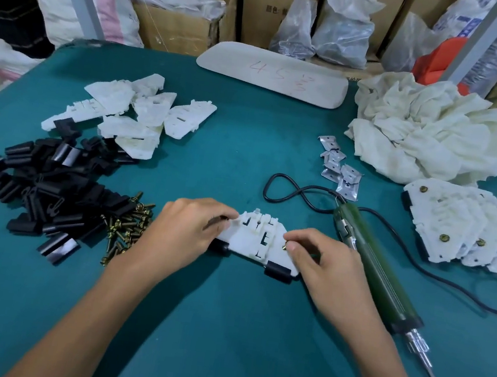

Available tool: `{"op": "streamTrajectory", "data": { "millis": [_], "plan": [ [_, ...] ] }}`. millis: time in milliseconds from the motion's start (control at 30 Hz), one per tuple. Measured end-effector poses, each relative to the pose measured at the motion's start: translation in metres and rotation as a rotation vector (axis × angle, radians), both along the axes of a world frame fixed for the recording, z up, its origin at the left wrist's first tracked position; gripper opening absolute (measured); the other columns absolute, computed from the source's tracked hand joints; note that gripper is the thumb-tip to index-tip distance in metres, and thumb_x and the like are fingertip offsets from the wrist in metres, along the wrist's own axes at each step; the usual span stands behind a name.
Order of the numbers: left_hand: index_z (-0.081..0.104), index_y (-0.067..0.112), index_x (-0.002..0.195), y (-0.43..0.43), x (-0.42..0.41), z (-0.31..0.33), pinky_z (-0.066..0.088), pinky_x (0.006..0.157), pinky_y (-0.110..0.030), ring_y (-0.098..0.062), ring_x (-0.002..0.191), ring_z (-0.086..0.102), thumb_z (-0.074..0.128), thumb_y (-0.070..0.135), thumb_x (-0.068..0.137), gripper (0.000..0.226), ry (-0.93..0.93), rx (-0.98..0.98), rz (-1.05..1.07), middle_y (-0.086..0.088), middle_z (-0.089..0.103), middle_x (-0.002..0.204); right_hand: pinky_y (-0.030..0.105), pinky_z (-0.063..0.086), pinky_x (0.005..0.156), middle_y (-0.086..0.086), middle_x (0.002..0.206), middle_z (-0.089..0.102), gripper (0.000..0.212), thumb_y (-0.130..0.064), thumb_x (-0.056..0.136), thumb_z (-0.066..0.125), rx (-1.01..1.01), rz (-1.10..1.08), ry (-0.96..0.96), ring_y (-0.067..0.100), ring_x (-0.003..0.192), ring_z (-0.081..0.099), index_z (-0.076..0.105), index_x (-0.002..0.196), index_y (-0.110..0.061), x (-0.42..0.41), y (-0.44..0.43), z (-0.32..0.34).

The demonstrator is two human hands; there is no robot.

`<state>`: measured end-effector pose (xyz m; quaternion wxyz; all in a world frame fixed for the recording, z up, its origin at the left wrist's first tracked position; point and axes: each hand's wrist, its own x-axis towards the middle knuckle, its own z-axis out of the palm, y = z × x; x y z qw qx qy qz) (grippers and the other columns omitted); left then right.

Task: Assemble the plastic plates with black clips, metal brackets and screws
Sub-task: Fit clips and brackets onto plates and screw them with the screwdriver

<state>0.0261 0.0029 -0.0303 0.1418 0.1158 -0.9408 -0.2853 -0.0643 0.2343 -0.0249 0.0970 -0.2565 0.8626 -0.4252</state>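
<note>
A white plastic plate (257, 240) lies flat on the green table (221, 328) in front of me, with black clips (277, 272) fitted under its near corners. My left hand (183, 233) holds the plate's left end, fingers curled on its top edge. My right hand (323, 262) pinches a brass screw (286, 246) at the plate's right end. Loose white plates (133, 111) are piled at the back left, black clips (46, 188) at the left, screws (126, 228) beside them, and metal brackets (341, 169) at the right.
A green electric screwdriver (376, 270) with a black cord (291, 191) lies right of my right hand. Finished plates (471, 229) are stacked at the far right, below a crumpled white cloth (434, 131). A beige board (273, 73) lies at the back, before boxes and bags.
</note>
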Motion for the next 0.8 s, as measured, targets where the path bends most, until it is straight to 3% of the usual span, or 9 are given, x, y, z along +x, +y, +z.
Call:
{"op": "streamTrajectory", "data": {
  "millis": [167, 267, 333, 433, 567, 633, 700, 800],
  "plan": [
    [0.075, 0.032, 0.109, 0.003, 0.02, -0.002, 0.053, 0.087, -0.034, -0.004, 0.094, 0.067, 0.069, 0.03, 0.095, 0.015, -0.007, 0.039, -0.039, 0.021, 0.072, 0.106, 0.031, 0.048, 0.088, -0.013, 0.101, 0.065, 0.012, -0.028, 0.099, 0.065, 0.185, 0.054, 0.185, 0.006, 0.09, 0.061, 0.075, 0.104, -0.027, 0.003, -0.001, 0.006],
    [0.076, 0.027, 0.114, 0.003, 0.023, -0.007, 0.049, 0.084, -0.022, -0.002, 0.091, 0.063, 0.068, 0.024, 0.096, 0.02, 0.021, 0.069, -0.069, 0.019, 0.068, 0.107, 0.036, 0.048, 0.086, -0.009, 0.096, 0.066, 0.013, -0.032, 0.099, 0.065, 0.22, 0.052, 0.248, 0.011, 0.087, 0.061, 0.075, 0.104, -0.025, 0.003, -0.001, 0.005],
    [0.076, 0.024, 0.115, 0.003, 0.022, -0.007, 0.043, 0.078, -0.013, -0.002, 0.089, 0.06, 0.068, 0.016, 0.096, 0.022, 0.022, 0.082, -0.069, 0.015, 0.065, 0.105, 0.036, 0.048, 0.087, -0.01, 0.097, 0.066, 0.015, -0.033, 0.098, 0.066, 0.236, 0.085, 0.24, 0.01, 0.088, 0.06, 0.074, 0.107, -0.024, 0.0, 0.0, 0.007],
    [0.076, 0.025, 0.112, 0.0, 0.023, -0.006, 0.046, 0.088, -0.019, -0.001, 0.101, 0.06, 0.068, 0.008, 0.095, 0.026, 0.013, 0.122, -0.096, 0.019, 0.068, 0.106, 0.03, 0.045, 0.087, -0.015, 0.097, 0.062, 0.015, -0.029, 0.098, 0.066, 0.254, 0.14, 0.224, 0.006, 0.088, 0.057, 0.074, 0.11, -0.024, -0.006, 0.001, 0.007],
    [0.072, 0.037, 0.109, -0.004, 0.023, -0.005, 0.043, 0.086, -0.014, -0.001, 0.104, 0.056, 0.071, 0.024, 0.093, 0.021, -0.019, 0.168, -0.077, 0.022, 0.068, 0.097, 0.031, 0.045, 0.079, -0.013, 0.088, 0.059, 0.012, -0.038, 0.094, 0.068, 0.275, 0.12, 0.242, 0.006, 0.079, 0.056, 0.068, 0.094, -0.026, -0.009, -0.002, 0.008],
    [0.074, 0.035, 0.106, -0.003, 0.021, -0.007, 0.042, 0.087, -0.015, -0.002, 0.104, 0.055, 0.072, 0.031, 0.092, 0.015, 0.002, 0.145, -0.056, 0.022, 0.068, 0.099, 0.03, 0.045, 0.08, -0.015, 0.09, 0.058, 0.014, -0.04, 0.094, 0.068, 0.295, 0.152, 0.259, 0.006, 0.081, 0.055, 0.067, 0.1, -0.028, -0.011, 0.0, 0.009],
    [0.077, 0.032, 0.105, -0.001, 0.021, -0.009, 0.041, 0.09, -0.015, -0.002, 0.104, 0.055, 0.072, 0.03, 0.092, 0.015, 0.031, 0.144, -0.043, 0.022, 0.065, 0.103, 0.033, 0.048, 0.085, -0.017, 0.094, 0.059, 0.012, -0.035, 0.097, 0.065, 0.291, 0.195, 0.249, 0.004, 0.086, 0.056, 0.07, 0.106, -0.029, -0.012, 0.001, 0.01],
    [0.077, 0.032, 0.108, -0.002, 0.021, -0.01, 0.043, 0.091, -0.018, -0.001, 0.105, 0.058, 0.071, 0.022, 0.093, 0.019, 0.036, 0.166, -0.056, 0.024, 0.067, 0.103, 0.034, 0.046, 0.08, -0.012, 0.089, 0.06, 0.013, -0.038, 0.097, 0.064, 0.327, 0.202, 0.268, 0.009, 0.084, 0.057, 0.068, 0.095, -0.025, -0.016, -0.001, 0.012]
  ]
}}
